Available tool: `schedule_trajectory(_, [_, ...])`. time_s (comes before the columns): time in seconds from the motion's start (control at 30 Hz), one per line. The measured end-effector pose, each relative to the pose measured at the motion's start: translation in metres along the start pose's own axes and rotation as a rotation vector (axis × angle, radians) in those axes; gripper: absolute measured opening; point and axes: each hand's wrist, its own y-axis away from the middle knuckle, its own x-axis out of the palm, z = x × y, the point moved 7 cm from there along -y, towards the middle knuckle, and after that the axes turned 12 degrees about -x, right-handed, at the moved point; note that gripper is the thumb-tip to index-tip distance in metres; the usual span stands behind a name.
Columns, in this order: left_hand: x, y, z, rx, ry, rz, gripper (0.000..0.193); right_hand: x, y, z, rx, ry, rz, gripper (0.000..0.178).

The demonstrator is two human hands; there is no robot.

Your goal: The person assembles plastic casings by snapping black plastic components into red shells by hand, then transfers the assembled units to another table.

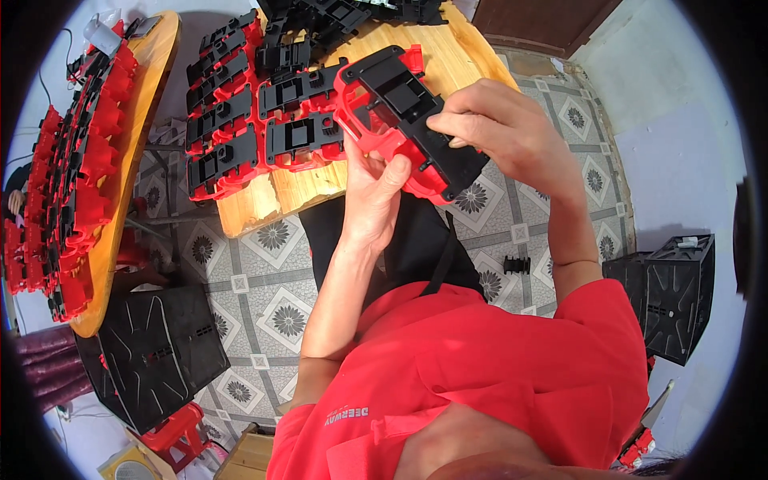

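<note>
A: From the head view, where is the piece being worked on?
B: The red frame (392, 144) with its black plate (412, 112) is held up at a tilt, in front of the person and near the edge of the wooden table (264, 200).

A: What is the left hand (374, 188) doing?
B: It grips the red frame from below, thumb along the near side; its other fingers are partly hidden.

A: And the right hand (508, 132)?
B: Its fingers are curled, bunched near the thumb against the black plate. I cannot tell whether they pinch anything.

A: What lies around them?
B: On the table, rows of red-and-black pieces (224, 152), with a heap of black parts (320, 28) at the far side. More red-and-black units (100, 176) crowd a second table (120, 220) at the left. A small black part (517, 265) lies on the tiled floor (288, 320), and a black crate (676, 304) stands at the right.
</note>
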Motion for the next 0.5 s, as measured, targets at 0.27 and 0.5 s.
schedule_trajectory(0.27, [0.013, -0.015, -0.010, 0.031, 0.030, -0.044, 0.109, 0.004, 0.052, -0.046, 0.445, -0.406, -0.234, 0.050])
schedule_trajectory(0.5, [0.016, -0.030, 0.014, -0.032, 0.097, -0.056, 0.106, 0.056, 0.097, -0.036, 0.830, -0.849, -0.343, 0.073])
